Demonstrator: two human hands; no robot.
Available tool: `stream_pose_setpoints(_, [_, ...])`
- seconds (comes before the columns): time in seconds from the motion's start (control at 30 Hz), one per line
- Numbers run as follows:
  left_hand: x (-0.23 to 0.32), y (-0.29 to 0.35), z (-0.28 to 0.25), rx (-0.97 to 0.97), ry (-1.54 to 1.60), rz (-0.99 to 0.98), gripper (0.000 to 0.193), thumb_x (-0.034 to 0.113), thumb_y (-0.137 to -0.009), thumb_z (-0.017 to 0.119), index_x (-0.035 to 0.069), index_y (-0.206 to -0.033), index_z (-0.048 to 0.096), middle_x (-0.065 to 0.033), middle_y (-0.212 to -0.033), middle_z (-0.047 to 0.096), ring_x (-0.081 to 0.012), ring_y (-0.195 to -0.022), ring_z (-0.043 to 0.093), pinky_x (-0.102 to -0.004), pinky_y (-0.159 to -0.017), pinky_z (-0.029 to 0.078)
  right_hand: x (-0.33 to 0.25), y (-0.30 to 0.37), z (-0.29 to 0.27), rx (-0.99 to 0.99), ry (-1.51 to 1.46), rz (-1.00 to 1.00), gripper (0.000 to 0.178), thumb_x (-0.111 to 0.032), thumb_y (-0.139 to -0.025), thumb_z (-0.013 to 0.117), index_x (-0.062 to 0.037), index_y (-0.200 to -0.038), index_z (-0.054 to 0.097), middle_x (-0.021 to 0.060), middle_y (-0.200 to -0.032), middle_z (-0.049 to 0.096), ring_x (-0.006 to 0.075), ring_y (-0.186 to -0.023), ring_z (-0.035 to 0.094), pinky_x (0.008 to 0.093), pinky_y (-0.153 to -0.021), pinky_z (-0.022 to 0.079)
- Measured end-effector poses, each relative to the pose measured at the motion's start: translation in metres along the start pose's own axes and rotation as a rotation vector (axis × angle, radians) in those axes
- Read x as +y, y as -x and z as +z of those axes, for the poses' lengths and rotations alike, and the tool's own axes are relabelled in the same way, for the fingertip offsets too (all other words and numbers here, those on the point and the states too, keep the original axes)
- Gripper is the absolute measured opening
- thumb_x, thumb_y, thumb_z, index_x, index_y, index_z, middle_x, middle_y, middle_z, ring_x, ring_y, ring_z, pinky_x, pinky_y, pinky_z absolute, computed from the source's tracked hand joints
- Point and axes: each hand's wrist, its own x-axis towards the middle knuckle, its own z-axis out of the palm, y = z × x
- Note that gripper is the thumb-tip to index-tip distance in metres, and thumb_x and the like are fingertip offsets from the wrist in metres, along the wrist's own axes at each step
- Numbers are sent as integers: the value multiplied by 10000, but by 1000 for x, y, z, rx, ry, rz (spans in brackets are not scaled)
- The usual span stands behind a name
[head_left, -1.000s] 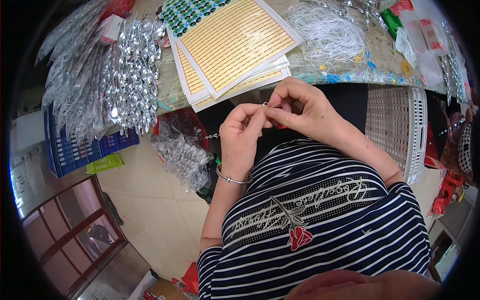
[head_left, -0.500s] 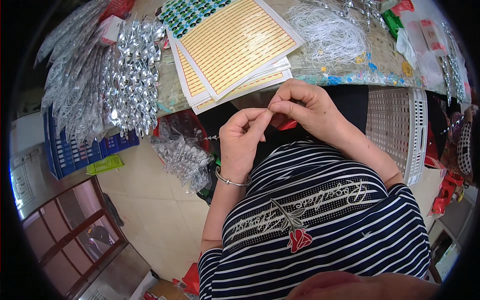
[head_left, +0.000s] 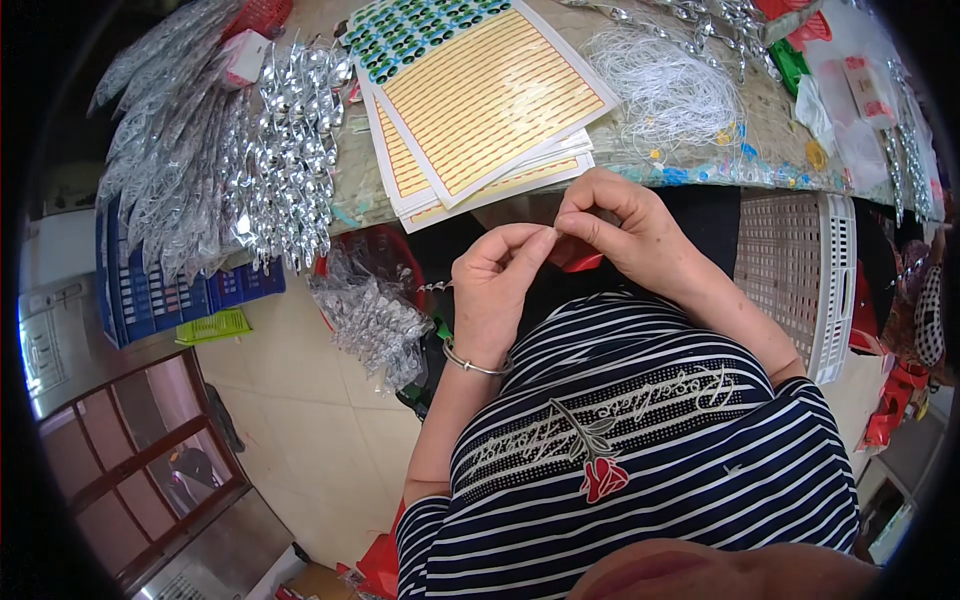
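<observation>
My left hand [head_left: 490, 285], with a bangle at the wrist, is closed in a pinch of thumb and forefinger. Its tips meet those of my right hand [head_left: 635, 232], also pinched, just in front of the table edge. Whatever lies between the fingertips is too small to make out. A short twisted silver strip [head_left: 435, 287] pokes out beside my left hand; whether the hand holds it, I cannot tell. Beyond the hands, yellow sheets with red lines [head_left: 490, 105] lie stacked on the table, topped by a sheet of green and blue eye-like stickers [head_left: 425, 38].
White string [head_left: 665, 85] lies in a loose heap behind my right hand. Shiny silver twisted pieces [head_left: 290, 150] and plastic-wrapped ones [head_left: 165, 190] hang over the table's left edge. Below are a bag of silver pieces [head_left: 370, 325], a blue basket [head_left: 145, 300] and a white crate [head_left: 835, 290].
The whole view has shifted slightly, so table items appear a little farther right. Both hands keep their pinch, fingertips together, with only a small movement.
</observation>
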Motion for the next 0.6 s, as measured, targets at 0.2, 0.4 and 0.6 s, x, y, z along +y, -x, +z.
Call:
stream_pose_setpoints(0.2, [-2, 1, 0, -2, 56, 19, 127, 77, -874, 657, -16, -958, 682, -11, -812, 665, -34, -720, 567, -174, -668, 461, 2, 0, 1, -77, -121, -2, 111, -140, -930, 589, -38, -890, 571, -5, -719, 546, 39, -593, 481, 178, -509, 395])
stream_pose_setpoints(0.4, [1, 8, -3, -113, 47, 30, 93, 75, -871, 658, -16, -881, 670, 3, -780, 658, -23, -705, 549, -168, -651, 451, -4, 0, 0, -209, -494, 169, 152, -211, -970, 524, -79, -897, 530, 24, -880, 602, 49, -680, 465, 166, -588, 361])
stream_pose_setpoints(0.6, [-10, 20, -12, -195, -32, 38, 88, 96, -843, 695, 13, -873, 697, 18, -760, 642, -18, -673, 518, -174, -619, 424, -11, 4, 0, -232, -547, 194, 176, -257, -975, 509, -105, -899, 460, -27, -620, 424, 50, -538, 333, 183, -493, 255])
